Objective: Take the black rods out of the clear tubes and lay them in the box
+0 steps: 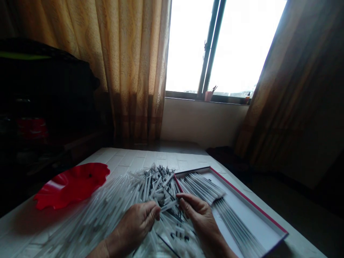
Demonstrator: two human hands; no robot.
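A short, pale, see-through plastic tube (170, 205) spans the gap between my two hands. My left hand (137, 220) is closed, its thumb and forefinger pinching the tube's left end. My right hand (200, 215) pinches the other end between thumb and fingertips. Beyond and beneath them lies a heap of thin sticks with dark pointed tips (158, 179). Long clear plastic tubes (99, 208) are spread to the left. Below my hands, a clear plastic bag (174, 233) seems to hold small dark pieces, too blurred to name.
A shallow white tray with a red rim (247, 200) lies at the right, holding neat rows of thin sticks (236, 224). A red wavy-edged dish (72, 184) sits on the white table (118, 157) at the left. A pink cup (208, 96) stands on the windowsill.
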